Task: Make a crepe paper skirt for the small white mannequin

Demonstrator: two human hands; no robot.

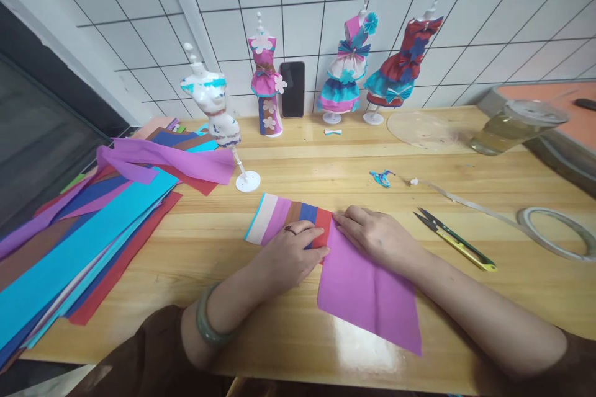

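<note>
A strip of striped crepe paper (pixel 267 220) lies across the wooden table, its bands white, purple, brown, blue and red with a light-blue end edge. It meets a larger purple crepe paper sheet (pixel 367 291) at its right end. My left hand (pixel 295 254) rests on the striped part, fingers stretched toward the seam, thumb and forefinger apart. My right hand (pixel 372 229) lies flat on the top of the purple sheet, its fingertips at the same seam. Both hands press from above. Right of them are thread snips (pixel 456 242) and a roll of double-sided tape (pixel 559 232) with a loose tail.
Crepe paper strips (pixel 93 229) pile up at left beside a bare white mannequin (pixel 212 105). Several dressed mini mannequins (pixel 265 84) and a phone (pixel 292 90) stand along the tiled wall. A cup of drink (pixel 512 127) and a small blue scrap (pixel 382 178) are at right.
</note>
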